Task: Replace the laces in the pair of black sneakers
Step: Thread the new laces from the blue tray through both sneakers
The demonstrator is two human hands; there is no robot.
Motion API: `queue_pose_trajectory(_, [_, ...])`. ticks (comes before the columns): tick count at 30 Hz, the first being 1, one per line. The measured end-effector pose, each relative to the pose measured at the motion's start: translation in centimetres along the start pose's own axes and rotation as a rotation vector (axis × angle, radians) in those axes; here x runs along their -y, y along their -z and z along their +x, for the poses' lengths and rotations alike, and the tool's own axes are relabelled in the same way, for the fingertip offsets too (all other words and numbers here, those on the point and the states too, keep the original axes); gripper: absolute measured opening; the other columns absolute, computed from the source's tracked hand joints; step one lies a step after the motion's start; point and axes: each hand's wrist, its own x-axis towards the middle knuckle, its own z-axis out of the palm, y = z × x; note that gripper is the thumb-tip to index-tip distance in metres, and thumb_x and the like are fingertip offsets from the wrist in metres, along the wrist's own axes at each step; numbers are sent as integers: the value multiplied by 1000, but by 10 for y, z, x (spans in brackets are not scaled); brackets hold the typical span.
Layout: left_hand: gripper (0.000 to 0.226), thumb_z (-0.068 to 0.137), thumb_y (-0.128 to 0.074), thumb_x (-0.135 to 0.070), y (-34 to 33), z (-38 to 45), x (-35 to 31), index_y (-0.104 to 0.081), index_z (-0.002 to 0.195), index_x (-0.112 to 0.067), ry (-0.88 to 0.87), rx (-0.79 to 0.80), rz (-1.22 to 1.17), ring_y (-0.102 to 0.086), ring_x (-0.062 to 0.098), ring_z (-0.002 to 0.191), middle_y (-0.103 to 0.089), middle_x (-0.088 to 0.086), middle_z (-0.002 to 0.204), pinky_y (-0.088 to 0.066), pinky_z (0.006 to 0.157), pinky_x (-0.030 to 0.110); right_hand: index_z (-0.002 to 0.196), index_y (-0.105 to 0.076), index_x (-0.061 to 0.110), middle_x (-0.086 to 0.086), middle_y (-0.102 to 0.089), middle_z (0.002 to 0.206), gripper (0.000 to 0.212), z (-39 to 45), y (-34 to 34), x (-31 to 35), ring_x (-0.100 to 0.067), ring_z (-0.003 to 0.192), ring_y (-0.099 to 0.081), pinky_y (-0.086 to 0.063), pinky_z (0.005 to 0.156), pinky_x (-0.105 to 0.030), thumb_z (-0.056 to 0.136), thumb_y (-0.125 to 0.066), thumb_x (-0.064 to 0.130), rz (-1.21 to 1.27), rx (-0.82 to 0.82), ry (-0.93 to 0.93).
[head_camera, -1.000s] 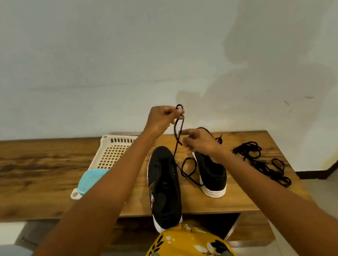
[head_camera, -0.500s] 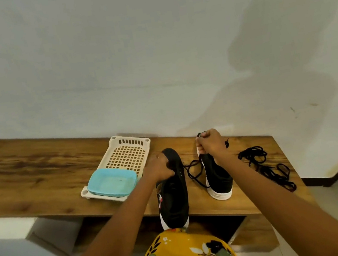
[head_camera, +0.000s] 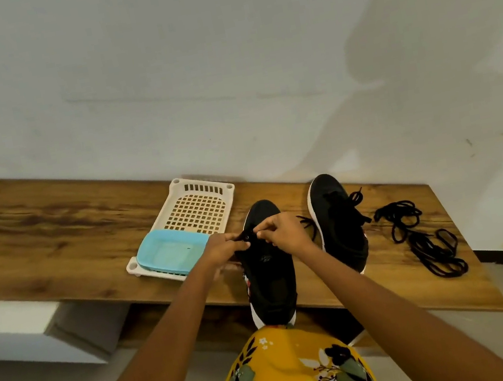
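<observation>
On the wooden bench (head_camera: 49, 224) I see a white perforated plastic tray (head_camera: 194, 206) against the wall, and a light blue plastic tub (head_camera: 172, 253) sits on its near end; I can make out only a small dark speck inside the tub. The tray's bare lattice holds nothing else I can tell.

My left hand (head_camera: 221, 248) and right hand (head_camera: 284, 233) meet over the near black sneaker (head_camera: 269, 274), which lies toe toward the wall with its heel over the bench edge. Both hands have curled fingers pinching a black lace end (head_camera: 246, 236) at the shoe's eyelet area. The second black sneaker (head_camera: 340, 222) stands just to the right, a lace partly threaded and loose on its top. A tangle of loose black laces (head_camera: 424, 238) lies well to the right on the bench.

Half a second ago my left hand gripped the near sneaker's side and my right was at the far sneaker; now both have come together on the near one.
</observation>
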Motion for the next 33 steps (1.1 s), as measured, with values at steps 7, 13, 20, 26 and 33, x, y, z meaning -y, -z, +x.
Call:
queue_pose_trajectory(7, [31, 86, -65, -8, 0, 0, 4, -59, 116, -5, -26, 33, -37, -62, 23, 99, -64, 12, 110, -56, 74, 32, 100, -74, 16, -1, -72, 101, 16, 2, -21, 2, -14, 95, -65, -48, 80, -26, 88, -65, 21, -89, -99, -62])
queue_pose_trajectory(13, [37, 86, -64, -9, -1, 6, 5, -56, 122, -7, -84, 32, 70, -62, 19, 96, -63, 7, 109, -56, 68, 27, 100, -73, 16, -2, -72, 99, 16, 2, -22, 4, -15, 91, -65, -50, 76, -28, 88, -62, 19, -169, -122, -43])
queue_pose_trajectory(20, [23, 96, -50, -27, 6, 4, 2, -59, 113, -14, -155, 134, 114, -67, 18, 88, -65, 9, 108, -57, 69, 26, 96, -68, 14, -4, -70, 96, 10, 4, -16, 4, -20, 89, -65, -54, 79, -38, 87, -63, 13, -266, -72, 109])
queue_pose_trajectory(26, [18, 95, -52, -14, 2, 17, 9, -64, 109, -11, -216, -58, 264, -68, 15, 60, -67, 7, 101, -58, 61, 31, 106, -55, 9, -8, -69, 92, 20, 7, -9, 6, -23, 89, -64, -49, 75, -34, 87, -58, 3, -238, 37, 188])
queue_pose_trajectory(33, [15, 93, -55, -24, -8, 14, 4, -65, 101, -17, -425, -372, 465, -59, 16, 89, -64, -3, 98, -48, 81, 33, 104, -69, 11, -1, -66, 83, 21, 16, 3, 12, -12, 74, -59, -44, 68, -26, 91, -58, 23, -259, 140, 204])
